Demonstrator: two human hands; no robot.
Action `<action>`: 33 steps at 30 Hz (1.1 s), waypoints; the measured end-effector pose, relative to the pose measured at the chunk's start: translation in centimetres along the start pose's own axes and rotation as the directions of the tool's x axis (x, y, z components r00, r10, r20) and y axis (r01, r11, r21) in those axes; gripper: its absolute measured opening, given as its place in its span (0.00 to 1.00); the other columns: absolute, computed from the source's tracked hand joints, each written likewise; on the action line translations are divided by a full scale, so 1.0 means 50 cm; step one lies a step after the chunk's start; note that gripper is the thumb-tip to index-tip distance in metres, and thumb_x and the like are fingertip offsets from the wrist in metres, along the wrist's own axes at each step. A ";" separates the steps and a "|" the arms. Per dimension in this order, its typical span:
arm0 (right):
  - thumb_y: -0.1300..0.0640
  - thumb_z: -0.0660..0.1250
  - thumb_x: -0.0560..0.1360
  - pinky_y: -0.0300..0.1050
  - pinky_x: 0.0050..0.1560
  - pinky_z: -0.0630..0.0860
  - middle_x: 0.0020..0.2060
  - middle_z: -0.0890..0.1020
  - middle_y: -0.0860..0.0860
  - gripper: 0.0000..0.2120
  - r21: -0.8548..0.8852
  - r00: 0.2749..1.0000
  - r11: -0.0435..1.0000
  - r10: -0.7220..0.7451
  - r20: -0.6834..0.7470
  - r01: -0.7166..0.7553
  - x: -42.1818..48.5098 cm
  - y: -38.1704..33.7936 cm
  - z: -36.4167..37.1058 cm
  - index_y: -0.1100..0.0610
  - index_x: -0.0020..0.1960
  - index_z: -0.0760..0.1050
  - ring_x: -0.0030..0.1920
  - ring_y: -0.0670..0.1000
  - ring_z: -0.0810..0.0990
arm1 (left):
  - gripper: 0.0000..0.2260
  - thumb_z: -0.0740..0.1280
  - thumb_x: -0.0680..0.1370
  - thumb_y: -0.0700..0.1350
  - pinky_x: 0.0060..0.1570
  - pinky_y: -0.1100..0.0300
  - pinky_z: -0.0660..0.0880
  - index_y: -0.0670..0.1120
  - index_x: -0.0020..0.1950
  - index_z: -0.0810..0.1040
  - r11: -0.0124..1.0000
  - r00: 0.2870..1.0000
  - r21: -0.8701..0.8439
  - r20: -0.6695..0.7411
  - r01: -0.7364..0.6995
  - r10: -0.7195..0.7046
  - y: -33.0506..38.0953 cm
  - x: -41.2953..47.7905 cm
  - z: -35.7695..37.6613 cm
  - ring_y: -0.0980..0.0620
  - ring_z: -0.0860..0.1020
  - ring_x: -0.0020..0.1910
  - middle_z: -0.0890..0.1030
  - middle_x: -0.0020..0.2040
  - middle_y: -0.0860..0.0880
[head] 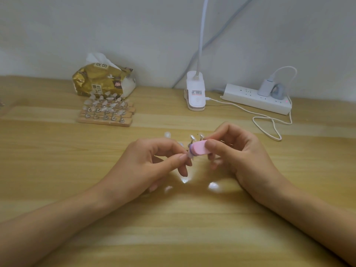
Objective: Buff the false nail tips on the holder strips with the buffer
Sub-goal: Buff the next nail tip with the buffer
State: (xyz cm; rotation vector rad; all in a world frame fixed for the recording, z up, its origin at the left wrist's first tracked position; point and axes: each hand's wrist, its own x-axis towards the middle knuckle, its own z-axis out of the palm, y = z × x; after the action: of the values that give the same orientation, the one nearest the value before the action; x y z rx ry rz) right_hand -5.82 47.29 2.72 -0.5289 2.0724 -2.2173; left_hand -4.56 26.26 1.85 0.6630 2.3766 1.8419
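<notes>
While the pink buffer (197,149) sits crosswise between the two hands, just above the middle of the desk (173,218), its purple end touches a pale false nail tip (190,156). The right hand (240,153) has its grip closed round the buffer's right part, thumb on the near face and fingers curled over the far side. The left hand (150,158) keeps a narrow grip, thumb and forefinger pinching that nail tip at the buffer's left end. More tips on small metal stands (191,137) stick up just behind the buffer; the strip that carries them is hidden by the fingers. Both forearms rest on the desk.

Further off, at the far left, a stack of wooden holder strips (105,116) stands with rows of clear tips on it, and a gold tissue pack (102,81) lies right behind it against the wall. To the far right of those stands a white clip-on lamp base (195,93), then a white power strip (250,98) with a charger (265,87) plugged in, its white cable (269,128) looping over the desk.
</notes>
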 end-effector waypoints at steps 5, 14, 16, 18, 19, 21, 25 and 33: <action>0.64 0.76 0.70 0.37 0.33 0.78 0.38 0.84 0.56 0.07 -0.017 0.996 1.000 -0.015 0.089 0.017 -0.004 -0.001 0.011 0.60 0.39 0.77 0.33 0.47 0.79 | 0.08 0.70 0.77 0.52 0.21 0.70 0.63 0.49 0.43 0.83 1.000 1.000 -0.014 0.004 -0.004 0.004 0.002 -0.001 0.003 0.54 0.67 0.16 0.85 0.40 0.50; 0.62 0.77 0.67 0.36 0.34 0.78 0.37 0.84 0.54 0.09 -0.006 1.000 1.000 -0.004 0.028 0.004 0.002 -0.003 0.007 0.59 0.39 0.77 0.33 0.46 0.80 | 0.07 0.68 0.77 0.48 0.22 0.69 0.64 0.48 0.43 0.83 0.999 1.000 -0.034 0.010 0.009 -0.008 -0.002 0.001 0.002 0.53 0.69 0.16 0.84 0.39 0.48; 0.58 0.75 0.66 0.36 0.33 0.77 0.38 0.83 0.54 0.08 0.021 0.999 1.000 0.021 -0.038 -0.020 0.007 -0.006 0.000 0.59 0.39 0.76 0.32 0.46 0.78 | 0.07 0.67 0.76 0.48 0.22 0.69 0.64 0.48 0.42 0.82 1.000 1.000 -0.029 0.017 0.007 -0.006 -0.002 0.001 0.001 0.52 0.70 0.17 0.85 0.40 0.48; 0.61 0.77 0.67 0.36 0.33 0.77 0.38 0.83 0.55 0.10 0.018 1.000 1.000 0.026 -0.014 -0.026 0.006 -0.002 -0.003 0.58 0.39 0.76 0.32 0.46 0.78 | 0.06 0.67 0.76 0.49 0.22 0.69 0.64 0.49 0.42 0.82 1.000 1.000 -0.023 0.025 0.004 -0.004 -0.002 -0.001 0.002 0.53 0.70 0.17 0.85 0.40 0.49; 0.63 0.77 0.69 0.36 0.33 0.77 0.37 0.83 0.54 0.09 0.014 1.000 1.000 0.018 0.024 -0.018 0.002 0.000 -0.001 0.58 0.39 0.77 0.32 0.46 0.78 | 0.06 0.68 0.76 0.49 0.22 0.68 0.64 0.50 0.42 0.82 1.000 1.000 -0.024 0.028 0.003 -0.002 -0.002 -0.001 0.002 0.53 0.70 0.17 0.85 0.40 0.49; 0.64 0.73 0.70 0.36 0.33 0.78 0.37 0.83 0.53 0.05 0.007 0.995 1.000 -0.010 0.104 0.009 -0.003 0.002 0.006 0.57 0.39 0.79 0.32 0.47 0.79 | 0.06 0.68 0.76 0.50 0.22 0.68 0.64 0.50 0.44 0.83 1.000 1.000 -0.026 0.027 0.001 0.000 -0.001 -0.001 0.002 0.54 0.70 0.17 0.85 0.39 0.49; 0.63 0.77 0.69 0.36 0.33 0.78 0.38 0.84 0.54 0.07 0.001 0.999 1.000 0.001 0.032 -0.001 0.003 -0.008 0.002 0.55 0.38 0.80 0.33 0.46 0.79 | 0.07 0.68 0.76 0.51 0.22 0.66 0.65 0.49 0.44 0.83 1.000 1.000 -0.025 0.025 -0.006 0.006 -0.001 0.000 0.001 0.54 0.69 0.18 0.85 0.40 0.48; 0.60 0.75 0.67 0.36 0.33 0.78 0.37 0.84 0.55 0.06 -0.018 1.000 1.000 0.002 0.016 -0.001 0.001 -0.008 0.009 0.59 0.39 0.78 0.33 0.46 0.80 | 0.06 0.68 0.76 0.50 0.22 0.67 0.63 0.50 0.43 0.82 1.000 1.000 -0.006 0.004 -0.016 0.016 -0.003 0.002 0.000 0.55 0.68 0.18 0.84 0.38 0.50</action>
State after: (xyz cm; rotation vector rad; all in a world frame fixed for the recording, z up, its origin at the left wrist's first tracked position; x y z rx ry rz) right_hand -5.66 46.87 3.15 -0.5448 2.0854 -2.1886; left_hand -4.69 26.28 1.71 0.6871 2.3695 1.8511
